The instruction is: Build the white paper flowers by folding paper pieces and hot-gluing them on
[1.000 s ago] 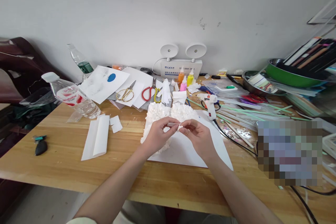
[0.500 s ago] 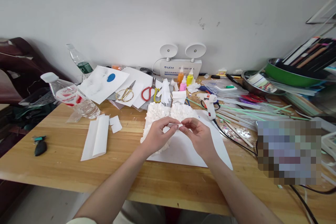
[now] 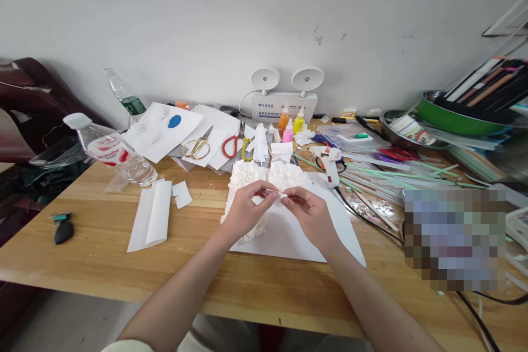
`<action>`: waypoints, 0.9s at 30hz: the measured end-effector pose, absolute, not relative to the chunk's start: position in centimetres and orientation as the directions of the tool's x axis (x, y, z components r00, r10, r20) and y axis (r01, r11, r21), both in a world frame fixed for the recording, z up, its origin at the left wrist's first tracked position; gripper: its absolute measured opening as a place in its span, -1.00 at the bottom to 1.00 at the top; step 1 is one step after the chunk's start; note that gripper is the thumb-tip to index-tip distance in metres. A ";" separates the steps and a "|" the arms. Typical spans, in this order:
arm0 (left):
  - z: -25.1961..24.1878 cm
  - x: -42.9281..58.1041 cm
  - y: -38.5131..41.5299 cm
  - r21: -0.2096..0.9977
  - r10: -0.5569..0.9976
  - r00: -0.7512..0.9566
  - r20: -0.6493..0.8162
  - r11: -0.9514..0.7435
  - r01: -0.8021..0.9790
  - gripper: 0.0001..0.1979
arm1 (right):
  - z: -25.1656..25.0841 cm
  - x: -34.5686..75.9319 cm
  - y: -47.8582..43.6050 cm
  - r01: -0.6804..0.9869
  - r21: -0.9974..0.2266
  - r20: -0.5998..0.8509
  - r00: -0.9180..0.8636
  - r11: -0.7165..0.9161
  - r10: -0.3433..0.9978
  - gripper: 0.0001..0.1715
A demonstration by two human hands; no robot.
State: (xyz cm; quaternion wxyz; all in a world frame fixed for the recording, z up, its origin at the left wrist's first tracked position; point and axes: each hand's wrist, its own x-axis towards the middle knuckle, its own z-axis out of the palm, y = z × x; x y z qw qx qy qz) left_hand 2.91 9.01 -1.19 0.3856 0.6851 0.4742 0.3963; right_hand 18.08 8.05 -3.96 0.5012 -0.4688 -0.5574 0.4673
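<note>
A small piece of white paper (image 3: 280, 196) is pinched between my left hand (image 3: 248, 210) and my right hand (image 3: 308, 214), held at the fingertips of both. Below them a white paper sheet (image 3: 284, 242) lies on the table. Crumpled white paper tufts (image 3: 246, 176) cover its left side, and a second patch of tufts (image 3: 286, 173) is at its top, just beyond my fingers. My left hand hides part of the left patch. To the right of the sheet stands a white glue gun (image 3: 330, 165) with a black cord.
On the left are a water bottle (image 3: 119, 154), folded white paper (image 3: 150, 217) and small paper squares (image 3: 182, 194). Gold-handled scissors (image 3: 198, 146), red-handled scissors (image 3: 231, 146) and paint bottles (image 3: 287, 131) line the back. Green and clear sticks (image 3: 388, 179) clutter the right, near a green bowl (image 3: 454, 118).
The fingers of both hands have shifted slightly around the small paper, which looks more crumpled or folded now. The things on the table have stayed put.
</note>
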 end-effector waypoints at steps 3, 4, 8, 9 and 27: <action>-1.0 2.9 9.0 0.916 0.957 0.239 0.163 -0.237 0.323 -0.85 | -4.0 18.1 8.1 0.036 -0.994 0.098 -0.052 0.100 0.994 -0.80; -1.0 3.0 9.0 0.921 0.958 0.243 0.153 -0.227 0.315 -0.85 | -4.0 18.2 8.2 0.041 -0.994 0.095 -0.052 0.097 0.994 -0.80; -1.1 3.0 9.1 0.940 0.957 0.263 0.122 -0.197 0.280 -0.82 | -3.9 18.3 8.2 0.045 -0.993 0.102 -0.085 0.106 0.991 -0.81; -1.1 2.9 9.1 0.943 0.957 0.265 0.120 -0.193 0.272 -0.82 | -3.9 18.3 8.2 0.035 -0.994 0.104 -0.098 0.108 0.990 -0.82; -1.9 3.1 9.1 0.944 0.945 0.290 0.150 -0.224 0.241 -0.83 | -3.9 18.3 8.1 -0.104 -0.994 0.062 -0.187 0.043 0.980 -0.88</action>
